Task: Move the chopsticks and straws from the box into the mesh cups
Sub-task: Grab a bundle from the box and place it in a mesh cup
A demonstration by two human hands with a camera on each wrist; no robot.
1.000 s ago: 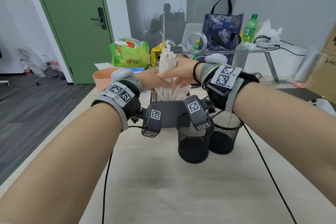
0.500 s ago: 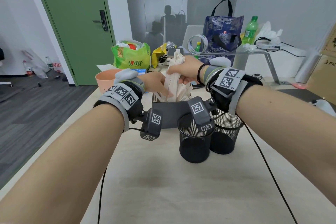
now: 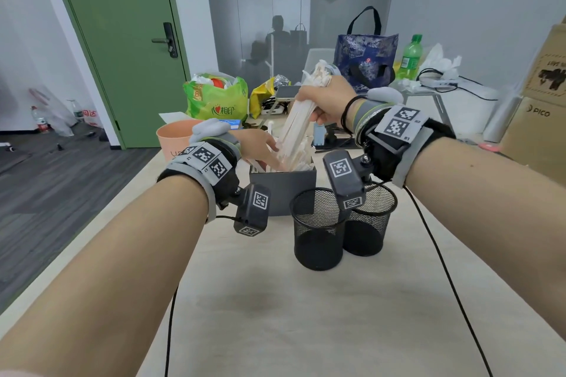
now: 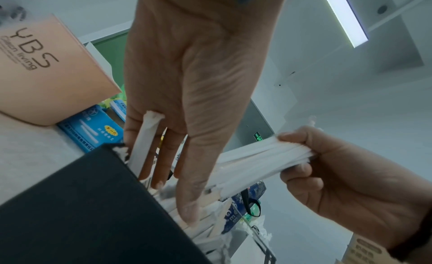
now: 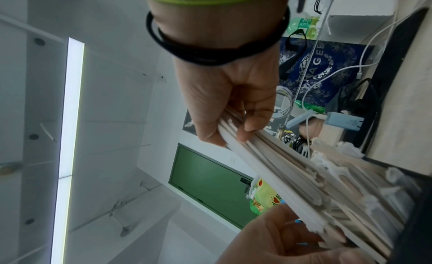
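A dark box (image 3: 283, 190) stands on the table, packed with paper-wrapped chopsticks and straws. My right hand (image 3: 324, 99) grips a thick bundle of wrapped sticks (image 3: 298, 119) and holds it tilted, lifted partly above the box; the grip also shows in the right wrist view (image 5: 233, 120) and the left wrist view (image 4: 304, 157). My left hand (image 3: 263, 147) reaches into the box with straight fingers pressing on the sticks left inside (image 4: 177, 175). Two black mesh cups (image 3: 317, 231) (image 3: 369, 223) stand empty just in front of the box, to its right.
A peach cup (image 3: 171, 139) stands left of the box. Behind it lie a green bag (image 3: 216, 101), a blue tote (image 3: 364, 64), a green bottle (image 3: 410, 53), cables and a phone. Cardboard boxes (image 3: 542, 119) sit at the right. A black cable (image 3: 444, 269) crosses the table.
My right hand has risen and pulled the bundle of wrapped sticks up and right out of the box. My left hand has let go of the bundle and dropped onto the sticks left inside.
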